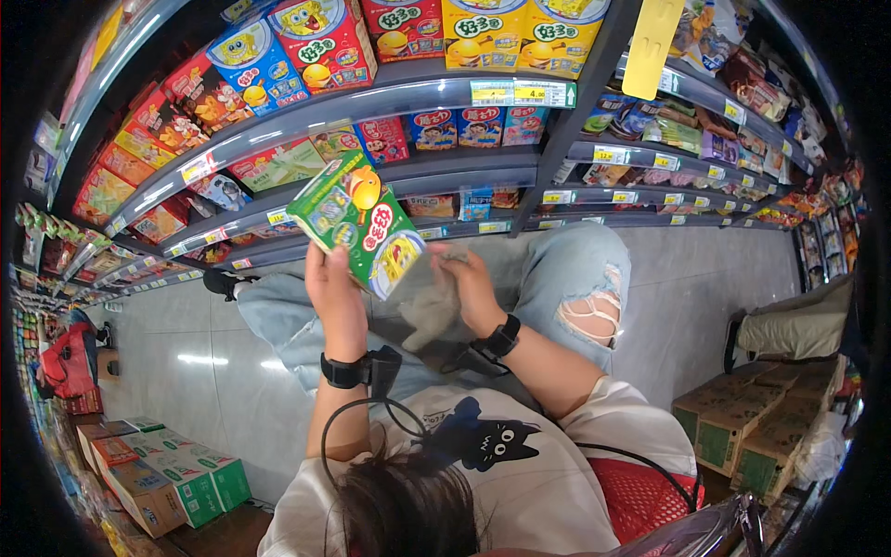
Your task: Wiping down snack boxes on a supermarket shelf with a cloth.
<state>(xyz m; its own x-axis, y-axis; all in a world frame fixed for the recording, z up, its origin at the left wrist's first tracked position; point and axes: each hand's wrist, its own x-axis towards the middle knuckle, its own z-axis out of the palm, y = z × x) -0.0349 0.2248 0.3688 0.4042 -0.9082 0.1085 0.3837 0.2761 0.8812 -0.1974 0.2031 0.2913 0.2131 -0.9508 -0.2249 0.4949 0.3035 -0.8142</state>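
My left hand grips a green snack box by its lower left edge and holds it tilted in front of the shelves. The box shows a cartoon face and a yellow fish figure. To the right of the box, my right hand is closed on a greyish cloth that hangs down and looks blurred. Red and blue snack boxes stand on the upper shelf beyond, beside yellow ones. Smaller blue boxes stand on the shelf below.
A yellow plastic strip hangs at the upper right. Bagged snacks fill the right shelves. Cartons stand on the left and right. A person in red is at far left; another person's trouser leg shows at right.
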